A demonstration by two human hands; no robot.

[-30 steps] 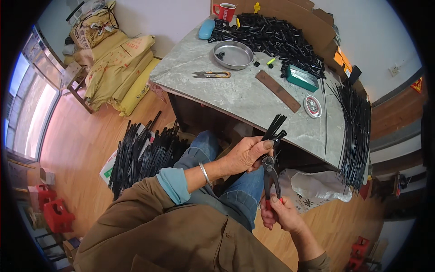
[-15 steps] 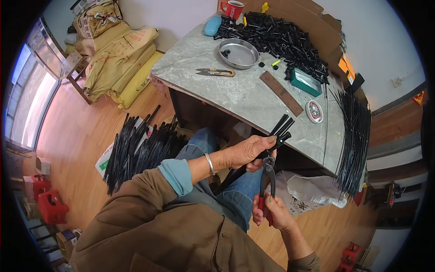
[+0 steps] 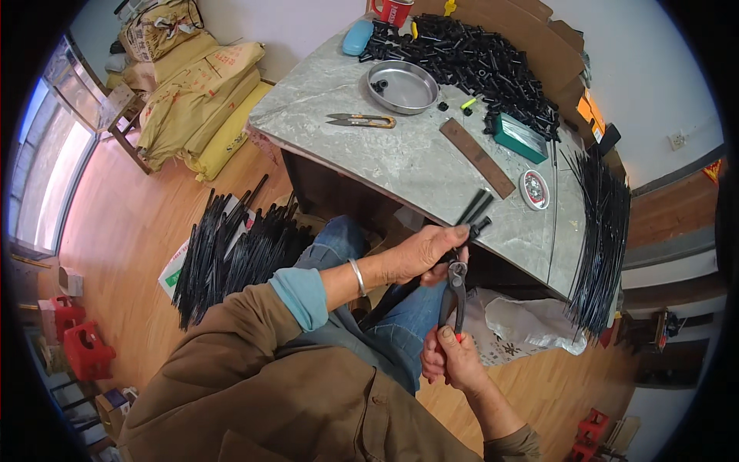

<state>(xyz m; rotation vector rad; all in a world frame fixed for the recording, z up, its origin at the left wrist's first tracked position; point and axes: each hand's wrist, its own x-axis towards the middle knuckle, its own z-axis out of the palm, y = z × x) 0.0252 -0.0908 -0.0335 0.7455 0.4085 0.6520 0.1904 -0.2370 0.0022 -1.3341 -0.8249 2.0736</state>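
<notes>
My left hand [image 3: 422,254], with a silver bangle at the wrist, is closed round a bundle of black rods [image 3: 479,206]. Their ends stick out past my thumb near the table's front edge; the rest slopes down toward my knees, partly hidden by the hand and sleeve. Below it, my right hand [image 3: 456,358] grips a pair of pincers [image 3: 453,299] with dark metal arms and red on the handles. The pincers' head points up and sits right beneath the left fingers, by the rods. Whether the jaws bite on a rod I cannot tell.
On the grey table [image 3: 331,158] are a heap of black plastic pieces [image 3: 477,65], a round metal tray [image 3: 402,86], thread snips [image 3: 362,121], a flat brown bar [image 3: 477,158], a green box [image 3: 519,138] and long black rods [image 3: 596,239]. More rods [image 3: 239,254] lie at my left knee.
The pincers' handles have come together in my right hand, which has moved slightly left. My left hand still holds the rods in nearly the same place. The view has shifted a little.
</notes>
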